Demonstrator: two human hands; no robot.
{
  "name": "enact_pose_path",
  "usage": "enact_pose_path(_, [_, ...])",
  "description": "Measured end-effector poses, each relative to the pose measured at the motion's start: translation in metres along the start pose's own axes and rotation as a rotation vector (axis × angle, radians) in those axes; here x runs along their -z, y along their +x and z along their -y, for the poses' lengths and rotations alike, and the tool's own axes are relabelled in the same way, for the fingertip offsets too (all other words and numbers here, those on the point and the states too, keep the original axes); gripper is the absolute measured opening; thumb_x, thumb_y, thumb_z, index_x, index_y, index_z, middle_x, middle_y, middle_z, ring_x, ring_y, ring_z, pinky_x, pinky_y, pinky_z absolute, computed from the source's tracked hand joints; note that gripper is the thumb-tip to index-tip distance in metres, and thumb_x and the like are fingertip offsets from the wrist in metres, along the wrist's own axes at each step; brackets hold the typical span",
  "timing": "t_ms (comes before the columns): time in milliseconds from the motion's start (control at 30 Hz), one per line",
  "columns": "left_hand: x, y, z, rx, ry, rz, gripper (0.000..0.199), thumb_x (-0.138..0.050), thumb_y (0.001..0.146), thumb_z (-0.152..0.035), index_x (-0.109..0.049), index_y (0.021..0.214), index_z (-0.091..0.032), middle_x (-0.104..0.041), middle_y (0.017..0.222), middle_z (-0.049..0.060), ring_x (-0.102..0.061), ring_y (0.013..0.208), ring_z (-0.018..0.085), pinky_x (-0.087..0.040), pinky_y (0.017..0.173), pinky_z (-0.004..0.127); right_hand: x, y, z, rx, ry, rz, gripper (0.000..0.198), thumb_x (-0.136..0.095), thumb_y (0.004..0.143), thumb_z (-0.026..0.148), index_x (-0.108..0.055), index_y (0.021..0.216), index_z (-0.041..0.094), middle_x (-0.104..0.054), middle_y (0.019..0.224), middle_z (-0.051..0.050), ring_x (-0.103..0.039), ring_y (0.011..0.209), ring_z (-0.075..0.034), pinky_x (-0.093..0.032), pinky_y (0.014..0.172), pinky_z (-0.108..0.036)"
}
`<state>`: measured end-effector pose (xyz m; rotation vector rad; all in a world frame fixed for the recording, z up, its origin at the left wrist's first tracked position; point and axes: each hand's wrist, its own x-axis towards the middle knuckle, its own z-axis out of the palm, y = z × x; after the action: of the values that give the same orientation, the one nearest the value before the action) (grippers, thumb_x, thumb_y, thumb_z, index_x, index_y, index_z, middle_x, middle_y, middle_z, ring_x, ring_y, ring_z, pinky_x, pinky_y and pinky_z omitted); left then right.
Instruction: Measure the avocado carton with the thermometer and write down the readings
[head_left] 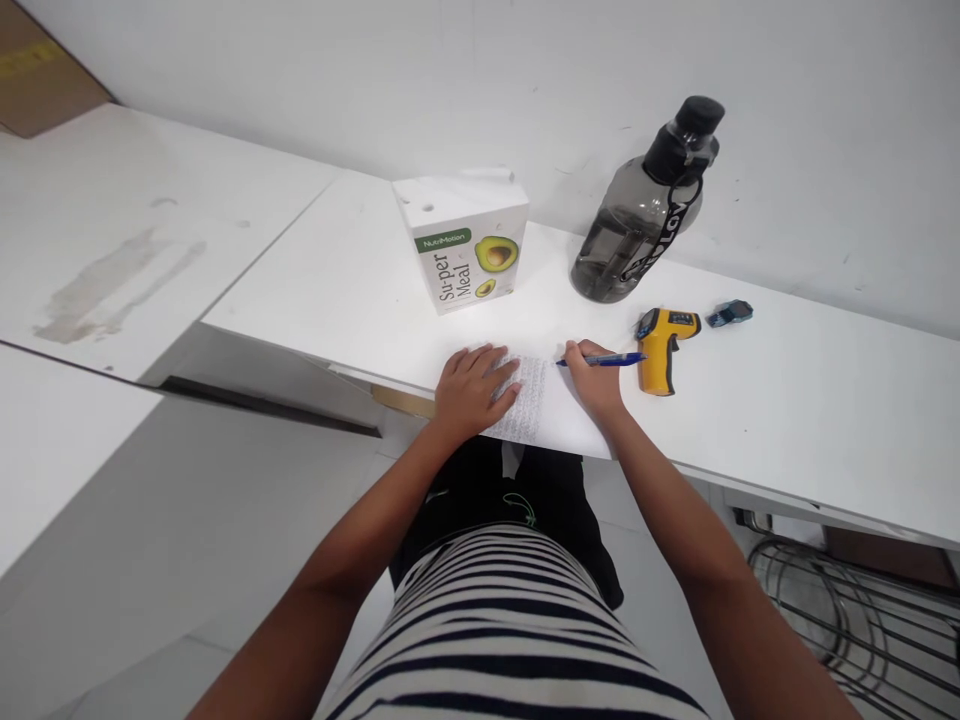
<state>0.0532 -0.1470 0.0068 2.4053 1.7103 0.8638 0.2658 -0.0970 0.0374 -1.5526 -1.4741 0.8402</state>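
My left hand (474, 390) lies flat with its fingers spread on the left part of a white sheet of paper (574, 420). Dense lines of small handwriting cover the paper's left portion, too small to read. Pinched in my right hand (596, 382) is a blue pen (615, 359), its tip pointing left at the paper just right of the written lines. Whether the tip touches the sheet, I cannot tell. Just right of that hand lies a yellow and black infrared thermometer (660, 350).
A white Su-per Meal box (465, 250) stands behind the paper. Near the wall is a large dark water bottle (637, 215). A small blue-grey device (729, 313) lies at the right. The narrow white table (810, 400) has its front edge at my waist; a wire rack (862, 610) sits below right.
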Motion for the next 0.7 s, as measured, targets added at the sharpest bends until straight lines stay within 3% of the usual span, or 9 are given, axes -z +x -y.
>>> enact_pose_path(233, [-0.001,-0.001,0.001,-0.022,0.007,-0.035,0.033,-0.056,0.098,-0.043,-0.076,0.121,-0.029,-0.072,0.138,0.006,-0.063,0.133,0.029,-0.042,0.115,0.049,0.001,0.001,-0.001,0.017,-0.014,0.056,0.038,-0.053,0.085,0.048,-0.045,0.056,0.025,-0.048,0.056,0.002,-0.049,0.063,-0.018,-0.041,0.065,-0.032])
enact_pose_path(467, [0.000,-0.004,0.007,-0.083,0.064,-0.060,0.034,-0.056,0.097,-0.040,-0.075,0.125,-0.034,-0.072,0.138,0.005,-0.066,0.130,0.030,-0.048,0.110,0.052,-0.002,0.001,-0.001,0.018,0.044,-0.019,0.040,-0.050,0.085,0.056,-0.051,0.057,0.027,-0.055,0.058,-0.001,-0.057,0.066,-0.024,-0.048,0.068,-0.036])
enact_pose_path(700, [-0.013,-0.003,0.017,-0.180,0.160,-0.286,0.036,-0.054,0.093,-0.032,-0.077,0.120,-0.039,-0.077,0.128,0.001,-0.073,0.117,0.030,-0.058,0.099,0.051,-0.014,0.009,-0.007,0.052,0.071,-0.070,0.046,-0.046,0.084,0.066,-0.048,0.055,0.031,-0.058,0.056,-0.002,-0.064,0.065,-0.030,-0.054,0.067,-0.045])
